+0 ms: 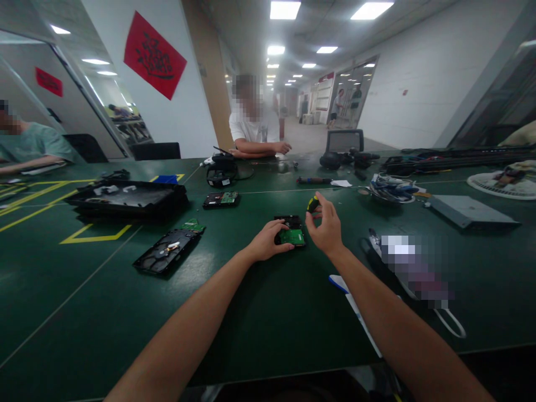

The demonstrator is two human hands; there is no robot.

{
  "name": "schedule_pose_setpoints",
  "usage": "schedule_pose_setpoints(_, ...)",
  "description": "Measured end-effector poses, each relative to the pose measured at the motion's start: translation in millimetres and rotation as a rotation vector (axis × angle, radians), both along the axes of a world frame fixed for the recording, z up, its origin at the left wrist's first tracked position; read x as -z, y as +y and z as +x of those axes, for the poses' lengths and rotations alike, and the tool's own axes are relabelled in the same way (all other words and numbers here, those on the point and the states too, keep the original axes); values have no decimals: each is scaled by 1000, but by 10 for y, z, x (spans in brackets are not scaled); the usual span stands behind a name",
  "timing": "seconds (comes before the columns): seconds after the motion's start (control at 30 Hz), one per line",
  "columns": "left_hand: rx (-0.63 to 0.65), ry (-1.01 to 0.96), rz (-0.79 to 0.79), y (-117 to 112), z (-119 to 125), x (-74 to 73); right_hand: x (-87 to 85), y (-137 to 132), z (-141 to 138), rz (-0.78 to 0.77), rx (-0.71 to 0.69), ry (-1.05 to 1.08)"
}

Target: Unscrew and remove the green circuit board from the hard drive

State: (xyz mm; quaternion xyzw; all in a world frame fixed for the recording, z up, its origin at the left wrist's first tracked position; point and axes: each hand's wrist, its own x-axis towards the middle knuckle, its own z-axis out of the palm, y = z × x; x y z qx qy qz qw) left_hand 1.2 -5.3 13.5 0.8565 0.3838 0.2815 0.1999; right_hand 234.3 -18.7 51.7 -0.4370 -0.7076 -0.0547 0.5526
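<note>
A small black hard drive [290, 230] with a green circuit board lies on the dark green table [259, 312] in front of me. My left hand [268, 241] is closed on its left side and holds it down. Just to the right, my right hand [324, 226] is closed round the black and yellow handle of a screwdriver [312, 204], held upright over the drive's right edge. The screwdriver's tip is hidden behind my fingers.
An opened drive shell [166, 251] and a black tray of parts [128, 199] lie at the left, another drive [221, 199] further back. Cables [391, 187], a grey box [471, 210] and tools sit at the right. A seated person [254, 131] faces me; another person's sleeve [36, 146] is far left.
</note>
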Motion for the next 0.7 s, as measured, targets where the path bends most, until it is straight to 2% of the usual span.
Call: schedule_pose_setpoints(0.7,-2,18,0,-11,2,-17,1,-4,5,4,15,-3)
